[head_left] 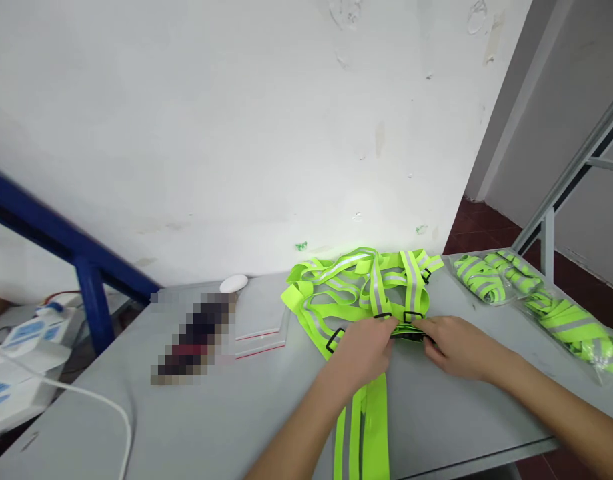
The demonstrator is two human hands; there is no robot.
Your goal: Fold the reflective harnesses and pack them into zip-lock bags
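Observation:
A neon-green strap harness (331, 310) with silver reflective stripes and black buckles lies loosely bunched on the grey table, near the wall. My left hand (363, 348) is closed on its straps beside the middle buckles. On the right, my right hand (449, 343) pinches the end of the same folded straps, with a dark piece between the two hands. Long strap ends (375, 427) run down from under my left hand to the table's front edge.
Clear bags with folded green straps (481, 279) lie at the right. Flat zip bags (259, 327), a white oval object (234, 283) and a pixelated item are left of the harness. A white cable (86, 395) and blue metal frame (89, 293) stand farther left.

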